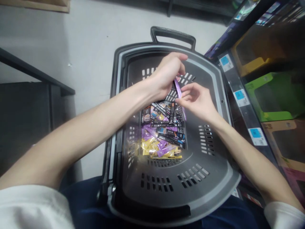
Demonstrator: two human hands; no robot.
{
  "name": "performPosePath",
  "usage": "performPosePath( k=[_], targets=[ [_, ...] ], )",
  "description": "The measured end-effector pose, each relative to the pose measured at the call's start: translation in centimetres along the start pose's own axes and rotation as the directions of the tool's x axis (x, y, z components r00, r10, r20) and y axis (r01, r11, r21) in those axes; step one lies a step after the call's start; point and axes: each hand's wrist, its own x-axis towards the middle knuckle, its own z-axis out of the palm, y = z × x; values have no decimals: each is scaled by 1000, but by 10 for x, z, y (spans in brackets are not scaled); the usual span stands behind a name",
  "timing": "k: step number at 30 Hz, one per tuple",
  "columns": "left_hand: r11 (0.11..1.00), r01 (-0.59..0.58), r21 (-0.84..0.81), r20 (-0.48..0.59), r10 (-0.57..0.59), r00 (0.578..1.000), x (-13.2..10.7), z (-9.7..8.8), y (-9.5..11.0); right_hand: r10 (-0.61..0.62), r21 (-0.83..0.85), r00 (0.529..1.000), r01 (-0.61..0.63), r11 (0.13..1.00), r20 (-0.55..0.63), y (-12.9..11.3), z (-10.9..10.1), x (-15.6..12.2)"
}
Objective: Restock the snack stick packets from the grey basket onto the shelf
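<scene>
Over the far half of the dark grey basket [214, 165], a slim purple stick sachet [178, 89] is between my two hands. My left hand [170, 68] is bent at the wrist, its fingers curled at the sachet's upper end; the palm partly hides the grip. My right hand [199, 98] pinches the sachet lower down between thumb and fingers. A sliver of something black shows along the sachet's left edge. Below lie a heap of black stick sachets [170, 132], purple stick sachets [166, 149] and yellow stick sachets [150, 148] on the basket floor.
The basket's handle [175, 33] stands out at its far end. On the right runs a shelf edge with price tags [241, 97], beside a green-framed bin [271, 95] and an orange-brown one [283, 140]. A dark shelf unit [26, 108] stands on the left.
</scene>
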Motion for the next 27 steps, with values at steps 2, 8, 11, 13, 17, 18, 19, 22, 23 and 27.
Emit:
performPosePath(
  k=[2, 8, 11, 13, 17, 18, 19, 22, 23, 27],
  targets=[
    [999, -49, 10, -18, 49, 999, 2, -2, -2, 48, 60, 999, -48, 997, -9, 0, -1, 2],
    [998, -45, -33, 6, 45, 999, 1, -1, -1, 189, 247, 981, -174, 953, -40, 1, -10, 7],
    [999, -18, -43, 35, 20, 999, -2, 0, 1, 194, 271, 980, -173, 947, -50, 1, -12, 8],
    [998, -12, -56, 54, 15, 998, -2, 0, 1, 191, 281, 980, -171, 944, -46, 1, -12, 7],
    [1000, 0, -22, 71, 2, 997, -4, 1, 3, 171, 267, 985, -168, 949, 11, -2, -8, 4],
    [1000, -2, -8, 75, 2, 997, -6, 1, 3, 165, 260, 986, -169, 951, 37, -3, -7, 3],
    [1000, -5, 4, 82, 5, 997, -7, 1, 3, 158, 257, 986, -168, 952, 60, -4, -5, 1],
    [997, -52, 51, 141, 44, 989, -11, 1, 3, 135, 264, 989, -147, 953, 62, -7, -1, -2],
    [993, -85, 79, 161, 71, 984, -11, 0, 2, 132, 263, 991, -136, 955, 32, -8, -1, -3],
    [908, -297, 297, 214, 240, 947, -4, -6, -3, 87, 219, 982, -49, 974, -168, -6, -11, 3]
  ],
)
